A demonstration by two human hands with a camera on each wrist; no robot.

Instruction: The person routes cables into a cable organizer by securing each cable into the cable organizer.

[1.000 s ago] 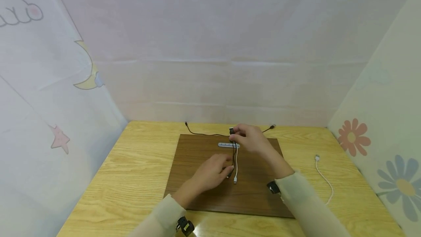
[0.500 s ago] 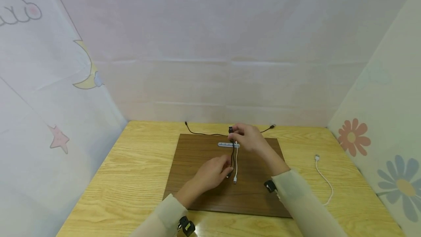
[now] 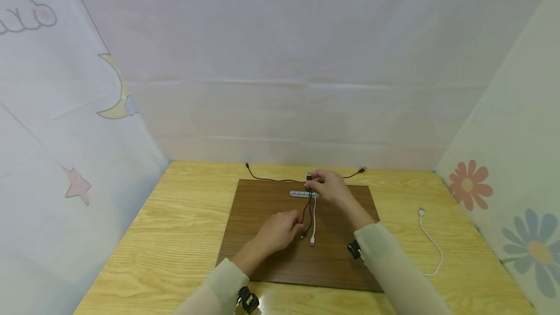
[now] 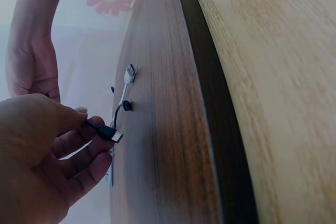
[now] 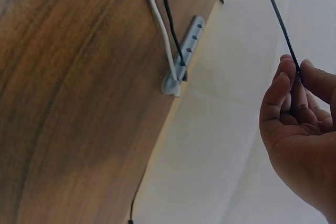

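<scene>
My right hand (image 3: 330,187) pinches one black USB cable (image 5: 278,17) near its large plug (image 3: 309,175), above the board's far edge. My left hand (image 4: 37,153) holds that cable near its small metal-tipped plug (image 4: 110,132) between thumb and fingers, low over the board. A grey-blue cable clip (image 5: 184,56) with several slots is fixed near the board's far edge. A white cable (image 5: 157,19) and a second black cable (image 5: 168,14) run from its slots toward me. Their plugs, one white (image 4: 129,72) and one black (image 4: 127,105), lie just beyond my left hand.
The dark brown board (image 3: 341,256) lies on a light wooden table (image 3: 175,237). Another black cable (image 3: 275,179) stretches behind the board. At the right, a white cable (image 3: 437,247) lies on the table. Printed cloth walls (image 3: 262,62) enclose the back and sides.
My left hand has shifted slightly, and the held black cable now hangs apart from the other black one. The right hand has lowered a little with the large plug.
</scene>
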